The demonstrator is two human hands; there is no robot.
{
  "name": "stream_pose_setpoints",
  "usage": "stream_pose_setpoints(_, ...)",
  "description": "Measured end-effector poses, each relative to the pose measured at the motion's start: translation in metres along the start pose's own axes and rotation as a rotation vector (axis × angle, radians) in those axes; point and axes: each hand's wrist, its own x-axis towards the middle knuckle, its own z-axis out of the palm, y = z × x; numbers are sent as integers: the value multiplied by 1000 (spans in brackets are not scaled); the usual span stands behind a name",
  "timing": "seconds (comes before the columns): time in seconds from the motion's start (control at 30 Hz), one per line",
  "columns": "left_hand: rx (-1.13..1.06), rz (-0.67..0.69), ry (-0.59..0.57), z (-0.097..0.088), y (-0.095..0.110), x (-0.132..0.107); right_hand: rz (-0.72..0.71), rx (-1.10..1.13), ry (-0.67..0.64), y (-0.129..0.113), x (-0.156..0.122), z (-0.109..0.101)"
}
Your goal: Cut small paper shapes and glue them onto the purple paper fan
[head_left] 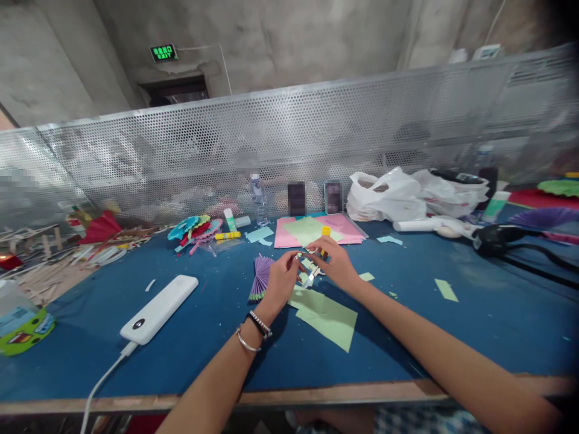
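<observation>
Above the middle of the table, my left hand (284, 276) and my right hand (333, 260) come together with fingertips pinched. A tiny pale bit shows between them, too small to name. Just under the fingers lie a pair of scissors (311, 277) and some light green paper scraps, partly hidden. A purple pleated paper fan (261, 278) with green-tipped edges rests to the left of my left hand. Light green paper sheets (332, 319) lie flat nearer to me, below both hands. Behind my right hand a glue stick with a yellow cap (326, 231) stands upright.
Pink sheets (286, 234) lie at the back, near two dark phones (297, 199) and a water bottle (259, 202). White plastic bags (389, 196) sit at right, beside black cables. A white power bank (159, 310) with a cord is at left. A perforated metal panel (203, 150) bounds the table.
</observation>
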Motion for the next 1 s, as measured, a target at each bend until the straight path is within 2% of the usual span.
stream_pose_setpoints(0.23,-59,-74,-32,3,4,-1,-187,-143,-10,6,-3,4)
stream_pose_setpoints(0.73,17,-86,-78,5,-4,-1,-291,-307,-45,4,-4,0)
stream_pose_setpoints(0.8,136,-90,-86,2,-1,-1,-287,-323,-36,4,-4,0)
stream_pose_setpoints(0.87,370,-132,-56,-9,1,1,-277,-335,-26,4,-5,0)
stream_pose_setpoints(1.0,960,-342,101,-51,-3,8,-256,-352,-25,6,-5,0)
